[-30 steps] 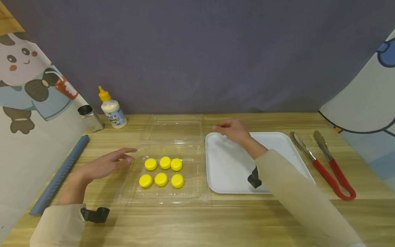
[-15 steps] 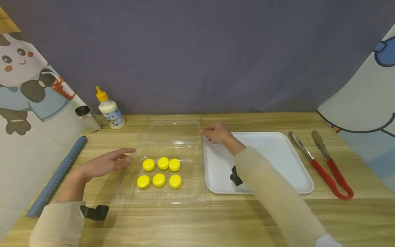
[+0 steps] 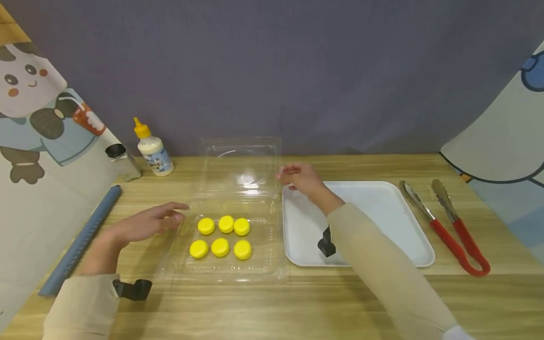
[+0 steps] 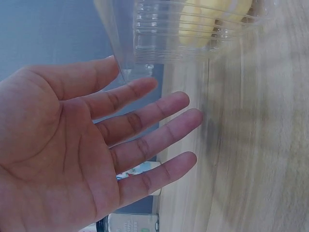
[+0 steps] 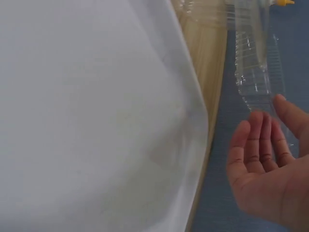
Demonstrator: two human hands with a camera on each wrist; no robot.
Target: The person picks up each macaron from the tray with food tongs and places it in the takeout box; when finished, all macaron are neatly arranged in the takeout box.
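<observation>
Several round yellow pieces [image 3: 220, 247] lie in two rows in the base of a clear plastic clamshell box [image 3: 264, 250]. Its lid [image 3: 238, 165], hinged at the back, is tilted partly up. At the lid's right edge, my right hand [image 3: 302, 180] pinches the plastic between thumb and curled fingers; the right wrist view shows this edge [image 5: 256, 72] meeting the thumb. My left hand [image 3: 146, 223] hovers at the box's left side with fingers extended. In the left wrist view, a clear corner of the box reaches the thumb and forefinger of the left hand [image 4: 96, 135]; contact is unclear.
A white tray [image 3: 306, 231] lies to the right of the box, beneath my right forearm. Red-handled tongs [image 3: 461, 241] are beyond it. At the left are a glue-like bottle [image 3: 156, 156], a black-capped jar [image 3: 124, 163] and a blue-grey rod [image 3: 85, 238].
My right hand moved left from above the tray to the lid's edge. The lid, flat at the back before, has risen into a tilt. The left hand stays nearly still.
</observation>
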